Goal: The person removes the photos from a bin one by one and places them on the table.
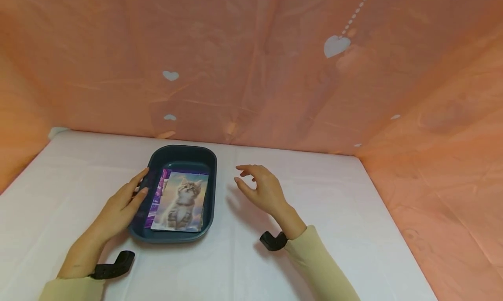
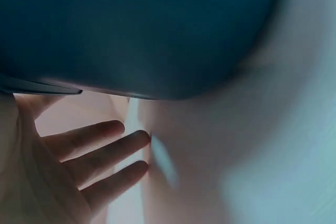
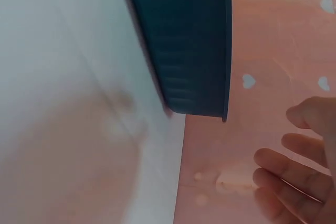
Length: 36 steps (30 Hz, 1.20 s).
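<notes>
A dark blue rectangular tray (image 1: 182, 155) with rounded corners stands on the white table, left of the middle in the head view. Inside it lies a kitten picture card (image 1: 182, 200) on top of a purple card (image 1: 155, 203). My left hand (image 1: 122, 205) touches the tray's left rim with thumb and index finger. Its other fingers (image 2: 105, 153) extend loosely beside the tray wall in the left wrist view. To the right of the tray, my right hand (image 1: 263, 189) hovers over the table with bent, relaxed fingers and holds nothing; the right wrist view shows it apart from the tray.
A white cloth covers the table (image 1: 334, 231). Behind it and at its sides hangs an orange-pink curtain (image 1: 251, 65) with white hearts (image 1: 336, 46). Black bands with wrist cameras (image 1: 114, 266) sit on both wrists.
</notes>
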Tool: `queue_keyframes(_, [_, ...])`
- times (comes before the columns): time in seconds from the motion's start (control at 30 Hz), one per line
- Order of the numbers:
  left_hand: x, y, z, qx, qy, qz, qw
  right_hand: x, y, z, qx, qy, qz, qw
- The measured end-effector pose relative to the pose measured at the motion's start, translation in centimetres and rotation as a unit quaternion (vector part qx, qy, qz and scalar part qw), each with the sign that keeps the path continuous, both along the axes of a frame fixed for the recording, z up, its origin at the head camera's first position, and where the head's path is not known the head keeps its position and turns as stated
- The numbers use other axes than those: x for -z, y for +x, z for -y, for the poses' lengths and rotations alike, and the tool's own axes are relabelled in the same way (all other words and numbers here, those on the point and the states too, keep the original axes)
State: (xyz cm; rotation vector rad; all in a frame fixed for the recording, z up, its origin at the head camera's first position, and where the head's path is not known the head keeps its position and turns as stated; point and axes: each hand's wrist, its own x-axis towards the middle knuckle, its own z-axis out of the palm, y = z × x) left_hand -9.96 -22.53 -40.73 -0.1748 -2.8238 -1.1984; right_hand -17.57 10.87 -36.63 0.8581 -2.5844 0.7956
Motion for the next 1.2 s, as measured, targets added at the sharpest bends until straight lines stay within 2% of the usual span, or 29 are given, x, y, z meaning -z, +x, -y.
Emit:
queue_keyframes(0.23, [0.0, 0.0, 0.2, -0.012, 0.045, 0.024, 0.9986, -0.5, -1.3, 1.4, -0.057, -0.045, 0.08, 0.994])
queue_keyframes(0.4, [0.1, -0.1, 0.2, -0.016, 0.069, 0.046, 0.9965, -1.0, -2.0, 2.6, -0.071, -0.077, 0.134, 0.985])
queue_keyframes(0.57, [0.0, 0.1, 0.1, -0.034, 0.075, 0.062, 0.9946, -1.3, -2.4, 3.9, -0.082, -0.097, 0.16, 0.979])
queue_keyframes(0.7, [-0.2, 0.2, 0.0, -0.052, 0.072, 0.051, 0.9948, -1.4, -2.8, 5.0, -0.092, -0.101, 0.182, 0.974])
queue_keyframes(1.0, [-0.2, 0.3, -0.4, -0.075, 0.078, 0.026, 0.9938, -1.7, -3.0, 6.8, -0.103, -0.116, 0.272, 0.95])
queue_keyframes(1.2, [0.0, 0.1, -1.1, -0.092, 0.106, 0.042, 0.9892, -1.7, -3.6, 7.7, -0.109, -0.118, 0.32, 0.934])
